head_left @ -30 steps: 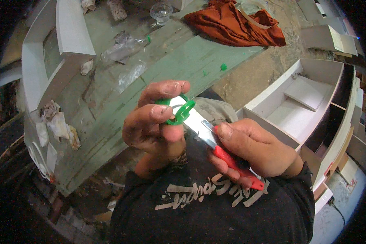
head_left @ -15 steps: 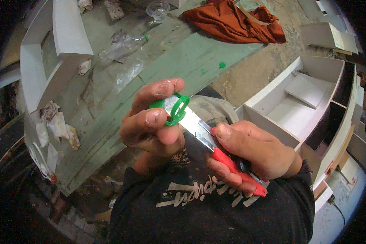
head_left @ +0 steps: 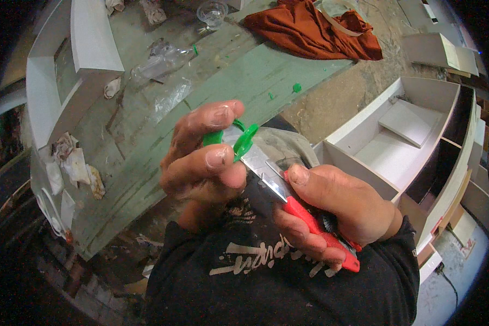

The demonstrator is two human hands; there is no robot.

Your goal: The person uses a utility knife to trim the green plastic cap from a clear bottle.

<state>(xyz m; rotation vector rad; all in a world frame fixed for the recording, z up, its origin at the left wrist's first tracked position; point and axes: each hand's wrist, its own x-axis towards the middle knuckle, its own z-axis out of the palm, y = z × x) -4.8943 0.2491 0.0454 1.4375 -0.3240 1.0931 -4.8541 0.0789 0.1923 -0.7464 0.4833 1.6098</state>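
Closed around a green plastic bottle cap (head_left: 245, 143), my left hand (head_left: 195, 157) pinches it between thumb and fingers. Part of the cap stands out as a curved band, and fingers hide the rest. My right hand (head_left: 345, 201) grips a red utility knife (head_left: 304, 217), thumb along its upper side. The knife's metal blade (head_left: 262, 169) reaches up and left into the green cap, against or through it; its tip is hidden. Both hands are in front of my dark shirt, above my lap.
On the greenish tabletop (head_left: 223, 89) lie small green scraps (head_left: 297, 87), a clear plastic bottle (head_left: 160, 61), a clear cup (head_left: 212, 15) and crumpled rags (head_left: 76, 163). A rust-coloured cloth (head_left: 304, 30) with a tape roll (head_left: 339, 19) is at the far edge. White box frames (head_left: 95, 38) and an open cabinet (head_left: 364, 133) stand either side.
The green band has turned from an open loop to a narrower, more edge-on shape. The knife's handle end has dropped slightly. Both hands keep their grips.
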